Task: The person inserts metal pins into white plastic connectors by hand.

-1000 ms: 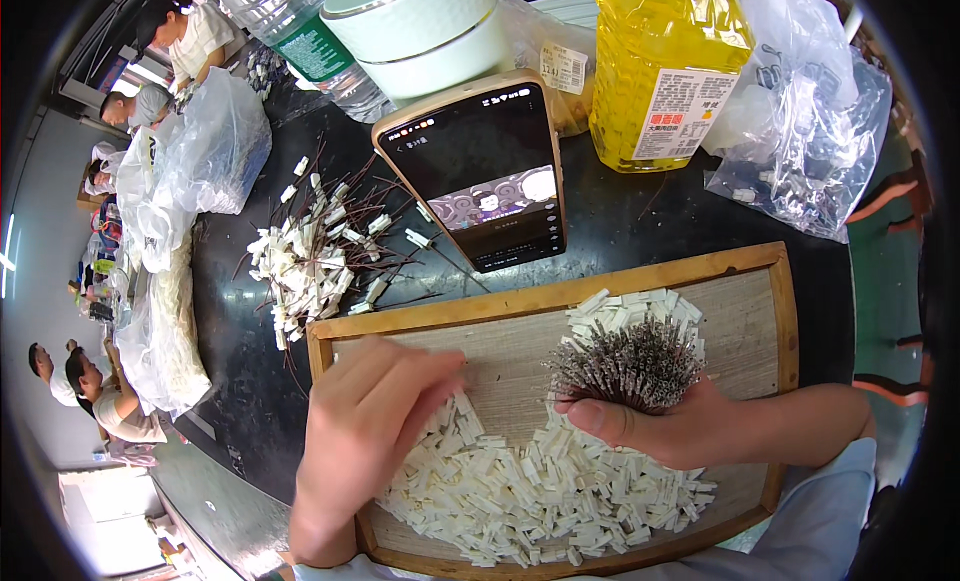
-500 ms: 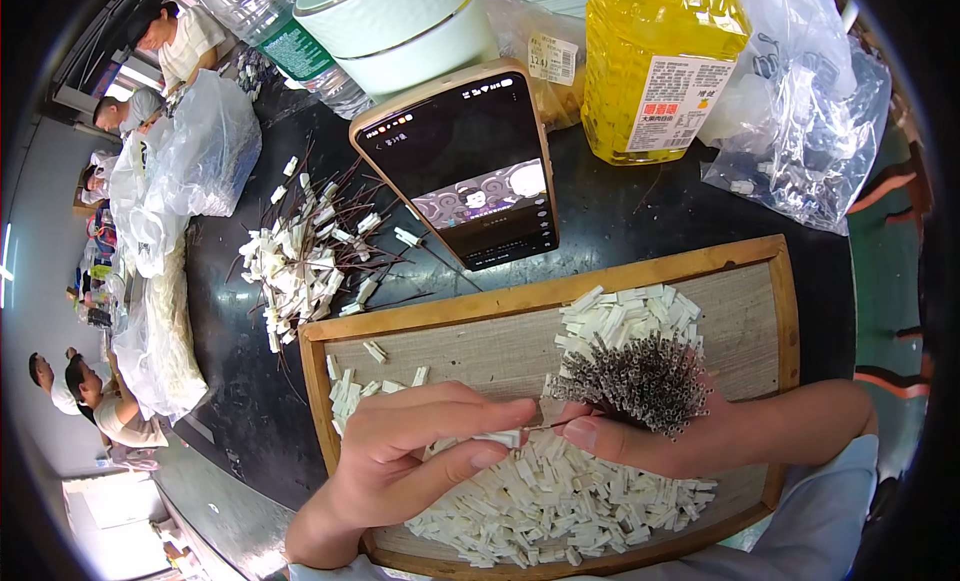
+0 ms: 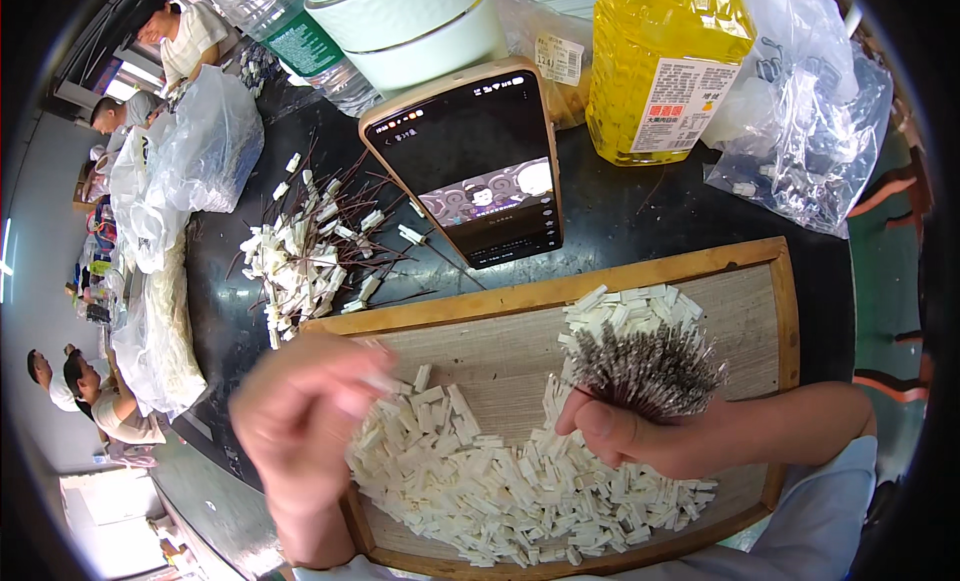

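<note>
My right hand (image 3: 650, 436) is closed around a thick bundle of thin dark wires (image 3: 650, 371), whose metal-tipped ends fan out upward. Smeared by motion, my left hand (image 3: 310, 411) hovers over the left edge of the tray, fingertips pinched on a small white plastic connector (image 3: 379, 382). Whether a wire hangs from that connector is too blurred to tell. Beneath both hands, many loose white connectors (image 3: 520, 501) lie spread in a wood-framed tray (image 3: 560, 294). Beyond the tray's left corner sits a heap of white connectors with dark wires attached (image 3: 300, 266).
A phone (image 3: 470, 171) playing a video leans against a pale green container (image 3: 410, 31). Beside them stand a clear bottle (image 3: 310, 51), a jug of yellow liquid (image 3: 665, 71) and clear plastic bags (image 3: 800, 131). Several people sit farther off at left, past bagged material (image 3: 160, 321).
My left hand has moved left, away from my right hand, toward the heap of wired connectors. My right hand keeps its hold on the bundle, its thumb and fingers shifted slightly.
</note>
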A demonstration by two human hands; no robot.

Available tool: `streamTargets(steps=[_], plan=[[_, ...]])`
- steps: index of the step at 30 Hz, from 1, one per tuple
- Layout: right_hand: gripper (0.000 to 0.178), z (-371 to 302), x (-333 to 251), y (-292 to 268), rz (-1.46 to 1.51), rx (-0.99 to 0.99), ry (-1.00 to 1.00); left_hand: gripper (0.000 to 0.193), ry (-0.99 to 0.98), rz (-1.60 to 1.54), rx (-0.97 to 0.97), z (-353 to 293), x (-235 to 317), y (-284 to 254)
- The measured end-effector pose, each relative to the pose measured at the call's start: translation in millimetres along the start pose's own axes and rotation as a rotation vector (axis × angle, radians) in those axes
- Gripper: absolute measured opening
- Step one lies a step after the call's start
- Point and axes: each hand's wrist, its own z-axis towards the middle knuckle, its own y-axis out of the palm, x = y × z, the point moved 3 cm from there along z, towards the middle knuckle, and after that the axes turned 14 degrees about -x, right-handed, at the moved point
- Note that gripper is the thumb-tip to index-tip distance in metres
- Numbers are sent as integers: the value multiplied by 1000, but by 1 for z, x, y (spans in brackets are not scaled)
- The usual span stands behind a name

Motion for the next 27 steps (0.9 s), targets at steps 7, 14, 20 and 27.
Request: streamTargets(steps=[7,14,20,27], plan=[[35,8,9,0,123,-59,-308,17,-149,897,-128,8,-2,-13],[27,3,12,-2,197,38,-61,13,-329,1003,-342,8,-28,1],[24,3,7,-2,74,36,-74,12,-262,949,-268,10,-13,2],[20,3,6,0,99,91,-95,13,-385,1069,-265,3,-26,-9]])
